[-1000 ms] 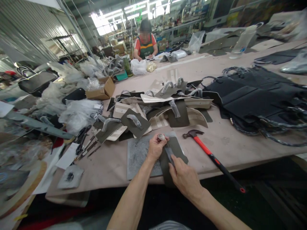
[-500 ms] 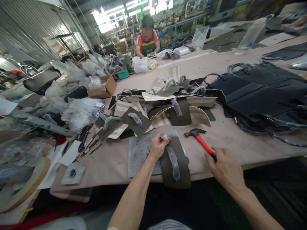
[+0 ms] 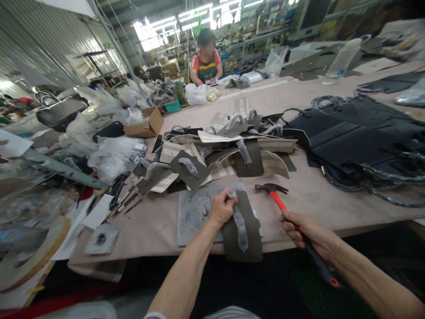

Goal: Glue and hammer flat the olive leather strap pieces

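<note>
My left hand [image 3: 223, 207] is closed around a punch [image 3: 231, 193], of which only the pale round top shows above the fist. It rests at the upper end of a dark olive bag panel [image 3: 251, 226]. Along that panel runs a handle [image 3: 240, 230] wrapped in clear plastic. Beneath the panel lies a scuffed grey board [image 3: 191, 217]. To the right, my right hand [image 3: 300, 228] grips a claw hammer [image 3: 278, 200] by its red and black handle. The hammer's head is beyond the hand, to the right of the panel.
Behind the board is a pile of similar panels with wrapped handles [image 3: 189, 168]. Black bags [image 3: 361, 137] cover the right side. Slim hand tools [image 3: 128, 201] and a small pad [image 3: 101, 239] lie left. A cardboard box [image 3: 146, 124] and a co-worker [image 3: 206, 62] are farther back.
My right hand has left the handle on the panel, moved right and taken hold of the hammer. My left hand stays at the panel's upper end with the punch.
</note>
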`<state>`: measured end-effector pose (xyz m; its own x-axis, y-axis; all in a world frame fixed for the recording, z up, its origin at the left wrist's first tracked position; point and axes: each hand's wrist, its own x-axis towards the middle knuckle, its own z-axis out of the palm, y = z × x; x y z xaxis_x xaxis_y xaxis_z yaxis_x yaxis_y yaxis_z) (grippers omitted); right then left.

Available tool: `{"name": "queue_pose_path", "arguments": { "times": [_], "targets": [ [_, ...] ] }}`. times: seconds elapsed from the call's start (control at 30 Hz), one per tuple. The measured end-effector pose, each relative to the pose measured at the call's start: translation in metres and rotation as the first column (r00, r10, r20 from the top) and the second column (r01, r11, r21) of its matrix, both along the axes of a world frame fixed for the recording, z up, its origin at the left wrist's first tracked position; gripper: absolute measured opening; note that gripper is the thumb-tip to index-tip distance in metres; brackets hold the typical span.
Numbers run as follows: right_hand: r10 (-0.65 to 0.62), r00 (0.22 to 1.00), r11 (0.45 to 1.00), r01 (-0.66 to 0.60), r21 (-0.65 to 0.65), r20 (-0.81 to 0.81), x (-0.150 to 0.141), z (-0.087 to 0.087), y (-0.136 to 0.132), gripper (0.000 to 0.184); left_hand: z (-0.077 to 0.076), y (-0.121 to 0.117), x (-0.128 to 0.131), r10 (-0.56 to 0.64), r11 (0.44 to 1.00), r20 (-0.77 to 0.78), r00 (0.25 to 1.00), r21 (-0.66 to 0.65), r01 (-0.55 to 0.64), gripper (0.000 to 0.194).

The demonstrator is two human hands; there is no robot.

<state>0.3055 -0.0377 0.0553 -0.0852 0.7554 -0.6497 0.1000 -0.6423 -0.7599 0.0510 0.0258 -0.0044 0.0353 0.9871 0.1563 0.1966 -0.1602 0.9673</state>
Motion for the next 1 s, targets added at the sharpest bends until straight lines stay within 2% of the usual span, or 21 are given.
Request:
{"name": "queue_pose_path", "arguments": {
  "times": [0.03, 0.1, 0.13, 0.2, 0.27, 0.33, 0.4, 0.47, 0.53, 0.57, 0.6, 0.63, 0.67, 0.7, 0.77, 0.83, 0.87, 0.93, 1.0],
  "targets": [
    [-0.023, 0.999, 0.999, 0.021, 0.050, 0.041, -0.006, 0.011, -0.004, 0.030, -0.002, -0.001, 0.000, -0.012, 1.000, -0.015, 1.000, 0.006, 0.012, 0.018],
    [-0.043, 0.977, 0.967, -0.012, 0.256, 0.211, -0.017, 0.031, -0.011, 0.040, -0.005, -0.001, -0.001, -0.027, 1.000, -0.039, 0.999, 0.012, 0.028, 0.017],
    [-0.060, 0.943, 0.921, -0.073, 0.382, 0.326, -0.021, 0.039, -0.012, 0.042, -0.006, -0.001, -0.001, -0.032, 0.999, -0.049, 0.998, 0.016, 0.033, 0.016],
    [-0.123, 0.825, 0.778, -0.264, 0.569, 0.552, -0.027, 0.049, -0.011, 0.043, -0.006, -0.001, -0.001, -0.041, 0.999, -0.066, 0.997, 0.027, 0.043, 0.015],
    [-0.129, 0.681, 0.667, -0.479, 0.571, 0.721, -0.029, 0.052, -0.005, 0.043, -0.004, 0.000, -0.001, -0.042, 0.998, -0.076, 0.996, 0.035, 0.045, 0.011],
    [-0.025, 0.550, 0.626, -0.643, 0.442, 0.835, -0.030, 0.056, 0.002, 0.041, -0.002, -0.001, 0.000, -0.040, 0.999, -0.081, 0.996, 0.034, 0.043, 0.009],
    [0.046, 0.479, 0.600, -0.715, 0.359, 0.877, -0.029, 0.067, 0.008, 0.040, 0.000, -0.001, 0.000, -0.037, 0.999, -0.081, 0.996, 0.031, 0.040, 0.010],
    [-0.040, 0.516, 0.587, -0.681, 0.438, 0.856, -0.030, 0.087, 0.009, 0.042, -0.001, -0.001, -0.001, -0.047, 0.998, -0.077, 0.996, 0.032, 0.050, 0.011],
    [-0.279, 0.595, 0.567, -0.531, 0.630, 0.753, -0.034, 0.104, 0.006, 0.043, -0.002, -0.001, -0.001, -0.056, 0.998, -0.073, 0.996, 0.036, 0.058, 0.012],
    [-0.394, 0.611, 0.547, -0.445, 0.710, 0.687, -0.036, 0.109, 0.004, 0.042, -0.003, -0.001, -0.001, -0.058, 0.997, -0.075, 0.995, 0.037, 0.061, 0.012],
    [-0.454, 0.612, 0.533, -0.396, 0.748, 0.648, -0.038, 0.109, 0.002, 0.042, -0.004, 0.000, -0.002, -0.059, 0.997, -0.082, 0.995, 0.040, 0.063, 0.012],
    [-0.445, 0.604, 0.546, -0.403, 0.735, 0.661, -0.039, 0.105, 0.000, 0.043, -0.005, 0.000, -0.002, -0.058, 0.997, -0.094, 0.994, 0.042, 0.062, 0.012],
    [-0.372, 0.584, 0.583, -0.458, 0.671, 0.721, -0.039, 0.098, -0.001, 0.043, -0.005, 0.001, -0.002, -0.058, 0.997, -0.109, 0.992, 0.042, 0.063, 0.012],
    [-0.233, 0.550, 0.623, -0.549, 0.557, 0.802, -0.038, 0.089, -0.002, 0.043, -0.005, 0.001, -0.002, -0.056, 0.997, -0.123, 0.991, 0.042, 0.062, 0.012],
    [0.060, 0.429, 0.651, -0.701, 0.291, 0.901, -0.032, 0.070, -0.001, 0.040, -0.005, 0.001, -0.002, -0.059, 0.997, -0.142, 0.988, 0.041, 0.065, 0.014],
    [0.180, 0.369, 0.674, -0.722, 0.159, 0.912, -0.022, 0.057, 0.002, 0.036, -0.003, 0.000, -0.002, -0.066, 0.996, -0.142, 0.988, 0.044, 0.073, 0.014],
    [0.195, 0.384, 0.690, -0.708, 0.152, 0.903, -0.016, 0.051, 0.003, 0.035, -0.003, 0.000, -0.002, -0.071, 0.996, -0.136, 0.988, 0.048, 0.078, 0.013],
    [0.206, 0.461, 0.732, -0.658, 0.177, 0.863, -0.006, 0.038, 0.006, 0.038, -0.001, -0.001, -0.002, -0.075, 0.995, -0.125, 0.989, 0.050, 0.082, 0.011],
    [0.211, 0.533, 0.771, -0.606, 0.196, 0.819, 0.003, 0.019, 0.007, 0.041, 0.000, -0.001, -0.002, -0.077, 0.995, -0.108, 0.991, 0.048, 0.083, 0.010]
  ]
}}
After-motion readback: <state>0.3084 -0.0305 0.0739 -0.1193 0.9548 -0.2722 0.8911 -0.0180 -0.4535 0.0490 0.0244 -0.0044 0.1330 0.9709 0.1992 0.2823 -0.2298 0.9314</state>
